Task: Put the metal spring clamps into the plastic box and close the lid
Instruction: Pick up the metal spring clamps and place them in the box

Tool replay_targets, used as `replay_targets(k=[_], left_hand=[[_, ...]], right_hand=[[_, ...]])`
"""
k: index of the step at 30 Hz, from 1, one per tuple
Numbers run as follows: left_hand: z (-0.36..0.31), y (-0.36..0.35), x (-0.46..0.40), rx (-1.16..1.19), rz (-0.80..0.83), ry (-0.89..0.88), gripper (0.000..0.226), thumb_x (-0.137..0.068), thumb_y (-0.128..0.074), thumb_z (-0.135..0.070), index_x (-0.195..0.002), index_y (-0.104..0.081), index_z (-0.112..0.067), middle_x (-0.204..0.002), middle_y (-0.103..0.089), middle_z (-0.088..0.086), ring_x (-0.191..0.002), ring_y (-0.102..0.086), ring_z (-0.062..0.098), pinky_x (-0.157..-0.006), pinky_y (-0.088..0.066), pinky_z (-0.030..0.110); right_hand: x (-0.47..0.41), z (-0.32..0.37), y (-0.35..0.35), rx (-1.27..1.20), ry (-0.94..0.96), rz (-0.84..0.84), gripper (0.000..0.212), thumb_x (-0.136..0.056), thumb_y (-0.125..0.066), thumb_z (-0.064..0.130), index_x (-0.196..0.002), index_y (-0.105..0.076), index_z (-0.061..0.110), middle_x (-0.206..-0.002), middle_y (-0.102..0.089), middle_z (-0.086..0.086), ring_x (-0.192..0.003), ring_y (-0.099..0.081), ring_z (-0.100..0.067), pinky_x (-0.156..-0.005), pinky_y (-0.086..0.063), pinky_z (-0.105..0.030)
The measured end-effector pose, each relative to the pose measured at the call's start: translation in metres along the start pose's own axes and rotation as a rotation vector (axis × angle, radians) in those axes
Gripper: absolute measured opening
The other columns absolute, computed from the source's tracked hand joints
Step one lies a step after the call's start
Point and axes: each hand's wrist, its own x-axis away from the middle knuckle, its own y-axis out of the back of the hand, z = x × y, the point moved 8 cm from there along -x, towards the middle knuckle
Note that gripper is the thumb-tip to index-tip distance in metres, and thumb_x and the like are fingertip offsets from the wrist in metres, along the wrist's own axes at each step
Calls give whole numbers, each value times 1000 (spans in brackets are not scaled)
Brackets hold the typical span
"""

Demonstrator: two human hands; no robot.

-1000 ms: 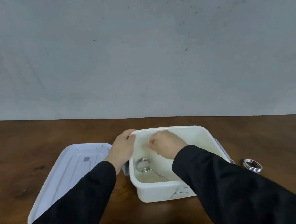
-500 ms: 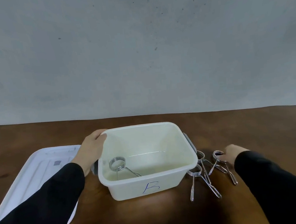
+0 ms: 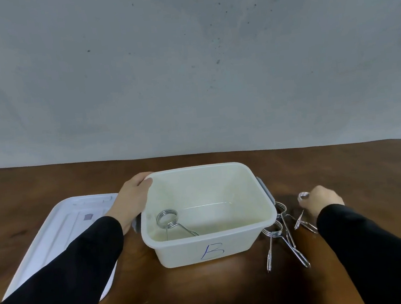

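Here the right hand [image 3: 319, 201] has its grip pinched on one clamp [image 3: 304, 211], the coil showing blurred above the fingers and the wire legs hanging below toward the counter [image 3: 233, 289]; the exact finger hold is hidden. Just left of that grip two more clamps [image 3: 281, 237] lie crossed beside the box [image 3: 212, 249]. The left hand [image 3: 135, 200] wraps the box's far left corner, fingers curled over the rim. One clamp in the box [image 3: 171, 223] lies near that grip, and the lid [image 3: 61, 230] sits farther left, partly covered by the sleeve.
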Motion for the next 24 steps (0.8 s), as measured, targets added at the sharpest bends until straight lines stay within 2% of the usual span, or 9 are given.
replay_targets(k=[3,6,9,12,14,16,19,21,24], left_hand=[[0,-1,0,9,13,1,30,-103,-42,-24,-121,-65,-24,-110,-66,-8,-96,-58,4,-66,-44,22],[0,0,-1,18,15,-3,30,-103,-41,-24,-120,-65,-25,-112,-66,-9,-101,-60,9,-68,-45,22],[2,1,-2,21,5,2,32,-103,-41,-25,-124,-65,-23,-117,-65,-6,-106,-59,14,-69,-44,21],[5,2,-4,28,3,7,34,-103,-40,-25,-126,-65,-23,-115,-65,-9,-103,-59,10,-70,-44,20],[7,3,-6,29,9,8,35,-103,-40,-27,-126,-65,-23,-116,-66,-9,-104,-60,9,-75,-47,22],[9,2,-8,38,21,4,34,-103,-40,-28,-125,-66,-24,-114,-67,-10,-107,-61,12,-79,-49,26],[10,2,-9,22,25,-11,35,-102,-39,-28,-126,-65,-23,-115,-67,-10,-110,-61,14,-90,-50,31],[12,2,-11,8,26,-15,37,-103,-38,-28,-129,-64,-24,-121,-66,-6,-111,-60,15,-95,-50,34],[15,2,-12,-4,36,-19,37,-104,-36,-28,-131,-62,-25,-124,-65,-5,-111,-60,16,-98,-50,37]], right_hand=[[14,39,55,-35,145,-91,39,-89,-64,42,-80,-70,5,-72,-70,-12,-70,-69,-28,-75,-60,-40],[57,108,122,-74,383,-194,26,-86,-67,37,-77,-71,13,-68,-67,-8,-69,-62,-27,-64,-49,-33],[121,181,149,-145,597,-156,22,-82,-72,42,-75,-68,21,-66,-63,0,-62,-60,-20,-53,-39,-29],[175,242,109,-76,784,18,25,-79,-74,43,-79,-67,19,-75,-64,1,-61,-57,-15,-53,-39,-27],[195,270,58,37,844,113,26,-81,-72,37,-84,-68,12,-81,-68,-5,-63,-58,-17,-57,-43,-28],[199,289,2,161,870,193,28,-81,-70,34,-81,-65,7,-77,-68,-8,-70,-62,-25,-57,-44,-29],[194,300,-64,219,827,325,27,-79,-72,35,-74,-57,14,-67,-57,0,-76,-62,-27,-56,-42,-28],[196,305,-87,228,815,356,28,-80,-74,35,-90,-61,13,-73,-57,1,-79,-60,-25,-66,-45,-30],[200,313,-106,248,839,332,33,-85,-73,33,-112,-65,14,-93,-64,-3,-86,-61,-24,-78,-49,-32]])
